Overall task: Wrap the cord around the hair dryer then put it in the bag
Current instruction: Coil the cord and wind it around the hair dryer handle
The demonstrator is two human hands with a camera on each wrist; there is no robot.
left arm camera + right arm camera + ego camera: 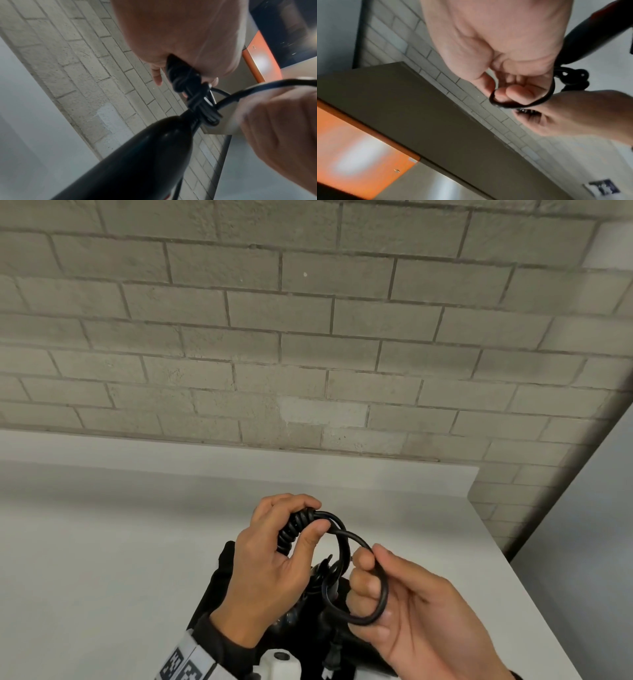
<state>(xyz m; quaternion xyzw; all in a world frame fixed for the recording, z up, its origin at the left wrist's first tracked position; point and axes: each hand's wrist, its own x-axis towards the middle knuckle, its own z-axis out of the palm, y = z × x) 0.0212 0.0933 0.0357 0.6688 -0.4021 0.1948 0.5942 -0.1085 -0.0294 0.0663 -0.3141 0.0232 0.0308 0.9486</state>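
Head view: wrapping step is underway. Left hand (274,556) grips the hair dryer (291,530) by its handle, fingers & thumb curled round the coils already wound on. Several turns of the cord (344,546) sit stacked there, held above the tabletop (102,559). Right hand (404,611) has its fingers curled round a free loop of the cord, just right of the handle. One black bag (219,573) lies on the tabletop directly below both hands; the plug (330,660) hangs near the bottom edge. Count: 1 dryer, 1 cord, 1 bag, 2 hands.

Left wrist view: dryer body (137,155) fills the lower frame, narrowing to the handle w/ the cord bundle wrapped round it. Left grip closes on the handle's far end. A cord strand runs off right over the right hand's knuckles.

Right wrist view: right grip is closed loosely, the loop passing across the fingers (517,93). Left hand sits just beside it.

Judgement: wrapping looks mostly done, w/ a short tail left. Next move prob needs the loop drawn snug over the handle, the plug end tucked, then the dryer lowered into the bag. Can't tell if the bag's mouth is open.
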